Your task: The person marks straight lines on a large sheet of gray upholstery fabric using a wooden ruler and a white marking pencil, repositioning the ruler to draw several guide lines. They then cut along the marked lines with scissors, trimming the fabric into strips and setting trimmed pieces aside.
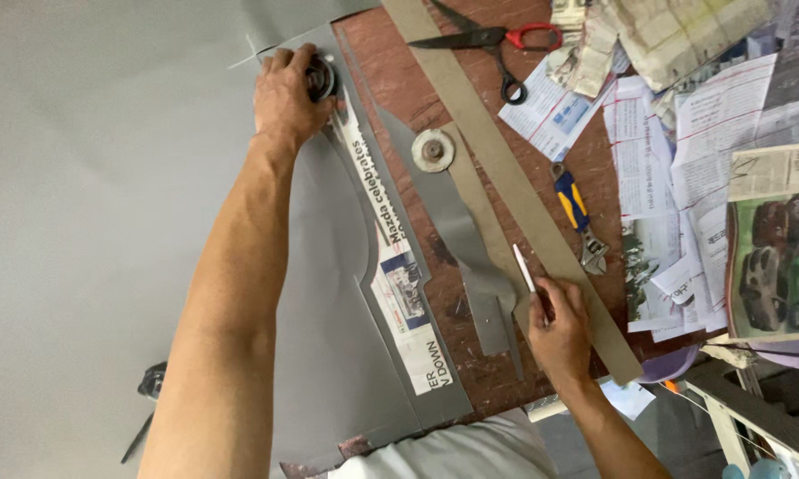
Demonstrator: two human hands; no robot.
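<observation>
Head view: left hand [286, 99] presses a round weight [321, 78] onto grey fabric [89, 222]; right hand [559, 333] pinches what looks like chalk [524, 268].

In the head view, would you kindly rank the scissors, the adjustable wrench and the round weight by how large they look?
1. scissors
2. adjustable wrench
3. round weight

All lie flat on the table, so the order seems reliable.

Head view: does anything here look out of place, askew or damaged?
Nothing looks damaged or spilled. The one odd spot is the right of the table: newspaper sheets lie in a loose, overlapping heap, with an adjustable wrench at its edge. The scissors lie open by the far edge.
</observation>
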